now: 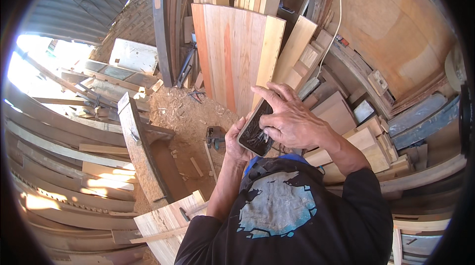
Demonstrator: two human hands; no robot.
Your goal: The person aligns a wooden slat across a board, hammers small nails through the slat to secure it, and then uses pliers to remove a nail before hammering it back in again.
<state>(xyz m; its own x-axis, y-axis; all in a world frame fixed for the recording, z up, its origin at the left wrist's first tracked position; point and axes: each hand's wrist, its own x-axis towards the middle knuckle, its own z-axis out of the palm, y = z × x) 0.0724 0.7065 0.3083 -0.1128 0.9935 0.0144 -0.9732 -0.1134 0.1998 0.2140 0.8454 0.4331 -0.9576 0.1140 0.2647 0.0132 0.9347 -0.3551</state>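
Observation:
My left hand (235, 142) grips the side of a small dark rectangular box (243, 140), tilted in front of my chest. Inside it lies a heap of thin metal nails (255, 137). My right hand (296, 125) reaches in from the right, thumb and a bent finger pressed together among the nails, other fingers stretched over the far rim. Whatever that pinch holds is too small to make out. Just beyond the box stands a wide panel of joined boards (232, 49), with reddish and pale strips.
Sawdust and shavings cover the floor (183, 111). A power tool (214, 136) and pliers (196, 96) lie there. To the left stands a narrow wooden bench (141, 151). Stacked planks (363, 148) fill the right side, and a pale cord (337, 22) hangs at the upper right.

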